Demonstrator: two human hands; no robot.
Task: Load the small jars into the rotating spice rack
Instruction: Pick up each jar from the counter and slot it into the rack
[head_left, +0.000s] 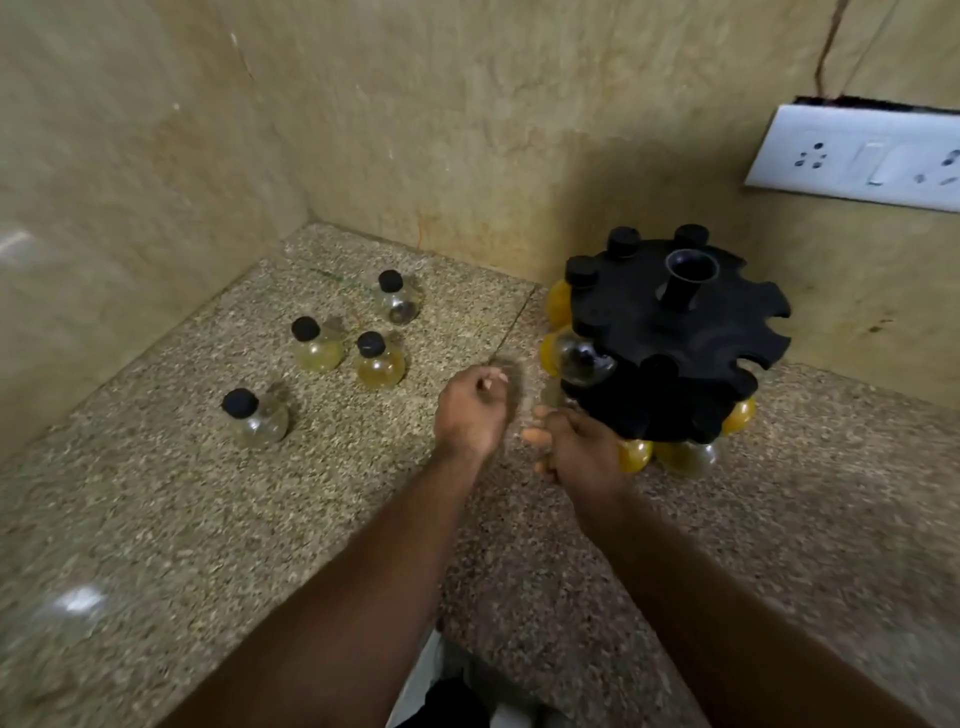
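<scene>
The black two-tier rotating spice rack stands on the speckled stone counter in the right corner. Black-capped jars hang in its upper slots, among them a clear jar at the near left. Yellow jars sit around its lower tier. Several loose black-capped jars stand to the left: one clear, two yellowish, one clear nearest the wall. My right hand is curled at the rack's lower left edge around a blurred clear jar. My left hand hovers beside it, fingers curled, nothing in it.
Beige stone walls close the counter at the left and back. A white socket and switch panel is mounted on the wall above the rack. The counter's front edge runs just below my forearms.
</scene>
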